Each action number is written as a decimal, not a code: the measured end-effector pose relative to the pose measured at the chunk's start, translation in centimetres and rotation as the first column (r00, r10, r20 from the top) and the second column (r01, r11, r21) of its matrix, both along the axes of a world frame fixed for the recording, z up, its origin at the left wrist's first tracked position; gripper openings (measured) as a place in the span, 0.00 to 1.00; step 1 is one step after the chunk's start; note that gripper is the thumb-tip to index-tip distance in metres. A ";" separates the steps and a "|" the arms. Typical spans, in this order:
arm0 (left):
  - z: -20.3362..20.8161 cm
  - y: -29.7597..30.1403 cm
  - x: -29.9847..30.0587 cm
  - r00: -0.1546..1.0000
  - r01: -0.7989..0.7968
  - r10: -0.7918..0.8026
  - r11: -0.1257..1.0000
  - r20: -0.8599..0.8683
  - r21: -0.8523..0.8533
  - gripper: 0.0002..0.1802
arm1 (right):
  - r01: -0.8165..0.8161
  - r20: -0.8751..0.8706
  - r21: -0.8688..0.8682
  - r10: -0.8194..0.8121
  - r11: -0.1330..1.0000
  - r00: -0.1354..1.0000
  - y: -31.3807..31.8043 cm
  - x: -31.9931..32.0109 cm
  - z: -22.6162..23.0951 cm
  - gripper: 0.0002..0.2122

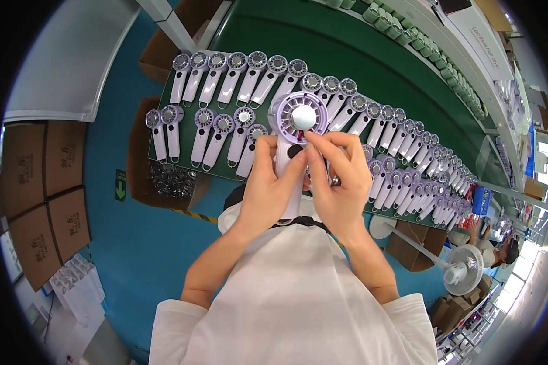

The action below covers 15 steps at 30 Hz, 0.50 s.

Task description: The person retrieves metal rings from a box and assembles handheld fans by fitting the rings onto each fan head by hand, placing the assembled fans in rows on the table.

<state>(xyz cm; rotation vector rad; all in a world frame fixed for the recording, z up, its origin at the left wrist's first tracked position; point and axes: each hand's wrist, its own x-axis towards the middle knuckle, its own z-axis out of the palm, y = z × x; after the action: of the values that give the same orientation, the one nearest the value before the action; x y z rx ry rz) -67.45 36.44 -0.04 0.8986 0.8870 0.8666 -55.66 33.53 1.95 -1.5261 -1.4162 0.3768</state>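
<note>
In front of my chest is a lilac handheld fan with a ringed round head, held upright. A smooth silver disc covers the middle of its head, and a short bit of dark and red wire shows just below that disc. My left hand is closed round the fan's handle, thumb across the front. My right hand has its index fingertip at the lower rim of the head beside the wire, with the thumb bent close below. Whatever those fingers pinch is hidden.
Rows of similar fans lie on the green tabletop. Below its left end stands a cardboard box holding small shiny parts. Green pieces line a far shelf. To the right are a white standing fan and a person.
</note>
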 end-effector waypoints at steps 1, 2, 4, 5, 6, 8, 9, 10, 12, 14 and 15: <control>0.1 0.1 0.0 1.000 0.012 -0.011 1.000 -0.017 0.005 0.17 | 0.028 0.004 0.030 -0.028 0.999 1.000 -0.1 -0.2 -0.3 0.10; 0.0 0.0 -0.1 1.000 0.009 -0.009 1.000 -0.018 0.005 0.17 | 0.014 0.018 0.013 -0.014 1.000 1.000 -0.3 -0.3 -0.2 0.10; -0.6 -0.1 -0.3 0.993 -0.002 0.016 0.993 -0.117 0.118 0.17 | 0.005 0.042 0.034 -0.006 0.999 0.999 -0.3 -0.3 -0.4 0.10; -0.5 -0.1 -0.4 0.993 0.000 0.014 0.993 -0.117 0.117 0.17 | 0.000 0.067 0.056 -0.004 0.998 0.998 -0.2 -0.3 -0.6 0.10; -0.3 0.0 -0.5 0.994 0.017 -0.005 0.994 -0.109 0.106 0.16 | 0.002 0.066 0.054 -0.006 0.999 0.998 -0.1 -0.2 -0.7 0.10; 0.1 0.1 -0.7 0.994 0.035 -0.025 0.995 -0.102 0.095 0.16 | -0.010 0.198 0.098 -0.010 0.995 0.980 0.1 0.2 -1.0 0.16; 0.3 0.1 -0.8 0.997 0.039 -0.035 0.997 -0.065 0.063 0.16 | -0.009 0.197 0.097 -0.010 0.995 0.980 0.1 0.3 -1.0 0.16; 0.3 0.1 -0.9 0.999 0.044 -0.043 0.999 -0.028 0.031 0.16 | -0.023 0.212 0.096 0.002 0.995 0.977 0.2 0.4 -0.9 0.17; 0.1 0.1 -1.0 0.998 0.055 -0.056 0.998 -0.003 -0.010 0.16 | -0.034 0.228 0.093 0.012 0.995 0.974 0.4 0.8 -0.5 0.17; 0.1 0.3 -1.4 0.997 0.069 -0.068 0.996 0.022 -0.053 0.16 | -0.135 0.403 0.079 0.092 0.988 0.910 0.5 1.9 0.0 0.15; 0.5 0.7 -1.7 0.992 0.115 -0.117 0.991 -0.038 -0.065 0.16 | -0.132 0.403 0.075 0.091 0.988 0.911 0.6 2.6 0.2 0.15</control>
<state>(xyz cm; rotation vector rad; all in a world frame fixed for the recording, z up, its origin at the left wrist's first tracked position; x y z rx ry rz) -69.16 37.11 0.49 0.9068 0.8845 0.7183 -53.05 34.13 2.11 -1.4967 -1.8176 0.0567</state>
